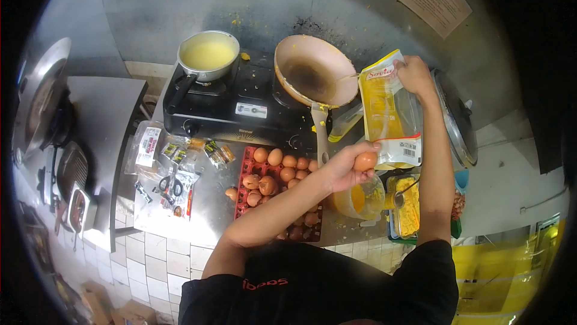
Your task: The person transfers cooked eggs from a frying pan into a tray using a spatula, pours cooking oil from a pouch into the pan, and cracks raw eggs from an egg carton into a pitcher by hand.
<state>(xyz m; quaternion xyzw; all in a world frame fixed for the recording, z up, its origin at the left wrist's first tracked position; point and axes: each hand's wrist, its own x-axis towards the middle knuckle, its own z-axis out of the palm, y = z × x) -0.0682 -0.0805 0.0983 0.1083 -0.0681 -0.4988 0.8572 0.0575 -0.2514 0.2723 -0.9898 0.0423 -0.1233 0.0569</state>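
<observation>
My left hand is closed round a brown egg, above the rim of a clear container with yellow liquid. Higher up, my right hand grips the top corner of a yellow and white oil pouch, which hangs with its clear side showing yellow oil. The pouch's lower edge is just behind the egg. A thin stream or stick seems to run from the pouch's top corner toward the pan; I cannot make out which. Below my left forearm lies a red egg tray with whole eggs and shells.
A black gas stove bears the pan and a pot of yellow liquid. Packets and scissors lie left of the eggs. At the right are a tray of yellow food and a large round lid. A side table stands far left.
</observation>
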